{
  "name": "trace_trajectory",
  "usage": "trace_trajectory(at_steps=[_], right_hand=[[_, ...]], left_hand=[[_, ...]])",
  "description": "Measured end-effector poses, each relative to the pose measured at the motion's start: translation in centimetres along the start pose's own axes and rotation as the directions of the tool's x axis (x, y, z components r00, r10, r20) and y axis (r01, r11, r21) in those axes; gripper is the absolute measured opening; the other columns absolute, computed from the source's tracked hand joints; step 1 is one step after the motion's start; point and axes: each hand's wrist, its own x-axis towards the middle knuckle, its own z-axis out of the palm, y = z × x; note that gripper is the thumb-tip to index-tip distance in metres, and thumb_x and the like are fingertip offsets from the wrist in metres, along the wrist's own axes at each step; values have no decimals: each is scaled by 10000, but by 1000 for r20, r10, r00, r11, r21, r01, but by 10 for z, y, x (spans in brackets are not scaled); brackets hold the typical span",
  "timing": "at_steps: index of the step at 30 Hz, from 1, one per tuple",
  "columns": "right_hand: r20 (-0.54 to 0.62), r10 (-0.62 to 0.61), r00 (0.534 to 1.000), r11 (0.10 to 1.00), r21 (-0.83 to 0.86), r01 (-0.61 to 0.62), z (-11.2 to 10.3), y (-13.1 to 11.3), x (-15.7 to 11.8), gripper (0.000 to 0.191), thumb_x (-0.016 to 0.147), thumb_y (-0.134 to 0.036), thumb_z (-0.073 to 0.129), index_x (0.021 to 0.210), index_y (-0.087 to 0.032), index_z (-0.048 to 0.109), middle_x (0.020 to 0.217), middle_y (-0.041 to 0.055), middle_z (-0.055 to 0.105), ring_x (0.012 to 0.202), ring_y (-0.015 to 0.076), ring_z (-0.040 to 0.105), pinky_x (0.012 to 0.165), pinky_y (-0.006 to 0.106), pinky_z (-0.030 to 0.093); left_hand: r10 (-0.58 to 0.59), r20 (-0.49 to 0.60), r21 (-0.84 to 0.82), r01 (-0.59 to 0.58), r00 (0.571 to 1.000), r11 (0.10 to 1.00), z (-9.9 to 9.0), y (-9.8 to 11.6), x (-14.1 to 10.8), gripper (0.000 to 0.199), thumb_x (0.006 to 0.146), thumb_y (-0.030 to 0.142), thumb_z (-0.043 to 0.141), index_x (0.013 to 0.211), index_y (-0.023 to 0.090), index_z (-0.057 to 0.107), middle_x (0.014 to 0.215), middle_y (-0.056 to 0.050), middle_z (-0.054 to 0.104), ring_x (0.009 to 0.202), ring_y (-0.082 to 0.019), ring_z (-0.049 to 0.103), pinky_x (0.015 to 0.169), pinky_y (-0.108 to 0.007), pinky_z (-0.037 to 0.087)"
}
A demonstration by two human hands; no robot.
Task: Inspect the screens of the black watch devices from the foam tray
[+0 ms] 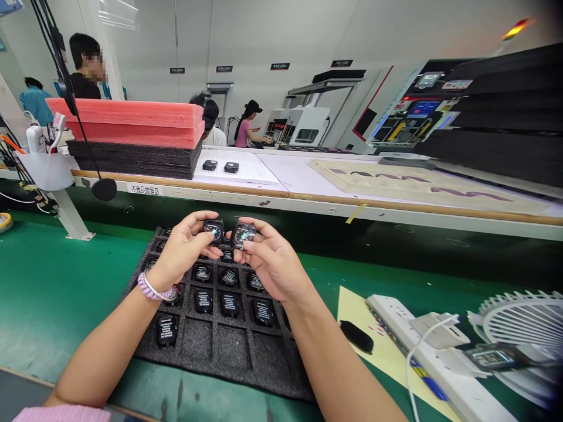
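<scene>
My left hand [187,243] grips a black square watch body [214,231] with a lit dial, thumb on its screen. Beside it, a second lit watch body [243,235] is held between the thumb and fingers of my right hand [272,258]. The two watches are close together, with a small gap between them. Both hands are above a black foam tray [197,366] divided into square pockets. Several dark watch bodies with white text on their screens lie in the pockets, such as one [166,330] at the near left. Some near pockets hold nothing. My forearms hide parts of the tray.
A shelf [272,196] crosses behind, bearing pink foam [127,120], black foam and two small black pieces [231,167]. Right: a power strip [435,357], a white fan [523,328] and yellow paper [352,305]. Left: a white cup [48,170] on a bracket. Other people are farther back.
</scene>
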Motion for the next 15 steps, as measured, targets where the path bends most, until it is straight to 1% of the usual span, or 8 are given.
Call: trace_trajectory(at_steps=[3, 6, 10, 15], right_hand=[[1, 0, 1000, 1000, -14, 0, 0, 1, 0, 471, 727, -274, 791, 1144, -208, 582, 950, 37, 684, 636, 145, 588, 629, 310, 488], [-6, -9, 1000, 999, -38, 9, 1, 1, -1, 462, 736, -284, 781, 1146, -207, 584, 883, 15, 657, 637, 151, 583, 614, 308, 481], [-7, -26, 1000, 998, -63, 25, 1, 2, 0, 445, 752, -312, 776, 1141, -206, 587, 797, -12, 610, 633, 155, 575, 600, 309, 474], [-3, -40, 999, 997, -72, 40, 0, 2, 0, 428, 775, -343, 781, 1136, -211, 594, 771, -20, 590, 622, 154, 569, 601, 313, 480]], left_hand=[[24, 17, 49, -25, 1000, 999, 1, -1, -1, 344, 785, 166, 607, 1127, 158, 563, 1012, -37, 672, 615, -107, 704, 605, -207, 614], [31, 36, 72, -33, 999, 997, 2, -3, -1, 317, 781, 154, 594, 1096, 160, 563, 1016, -37, 672, 615, -94, 696, 606, -200, 613], [38, 44, 88, -42, 998, 995, 3, -5, 0, 311, 780, 164, 596, 1089, 161, 564, 1033, -36, 657, 626, -92, 696, 610, -202, 617], [45, 63, 96, -51, 997, 994, 2, -5, 0, 315, 778, 165, 593, 1092, 163, 564, 1044, -37, 646, 637, -93, 699, 619, -203, 620]])
